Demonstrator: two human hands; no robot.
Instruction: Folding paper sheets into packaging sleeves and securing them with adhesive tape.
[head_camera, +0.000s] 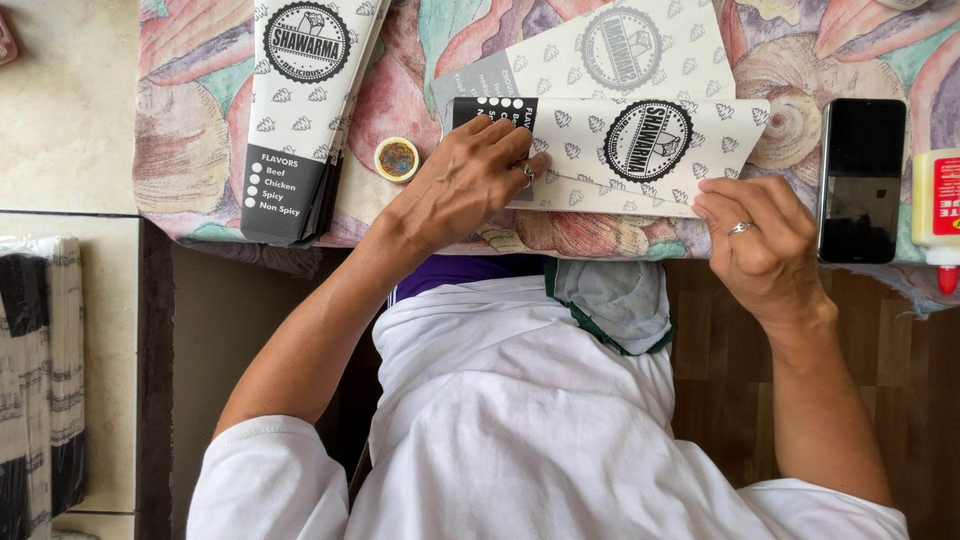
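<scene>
A flat printed paper sleeve (640, 155), white with a round black stamp and a black end, lies across the table edge in front of me. My left hand (465, 180) presses down on its left part, fingers spread over the black end. My right hand (765, 240) pinches its lower right corner, a ring on one finger. Under it lies another flat sheet (600, 50) of the same print.
A stack of folded sleeves (300, 110) lies at the left on the patterned tablecloth (200, 130). A small round tape roll (397, 159) sits beside my left hand. A black phone (861, 180) and a glue bottle (937, 205) lie at the right. More bundled sleeves (40, 380) stand on the floor.
</scene>
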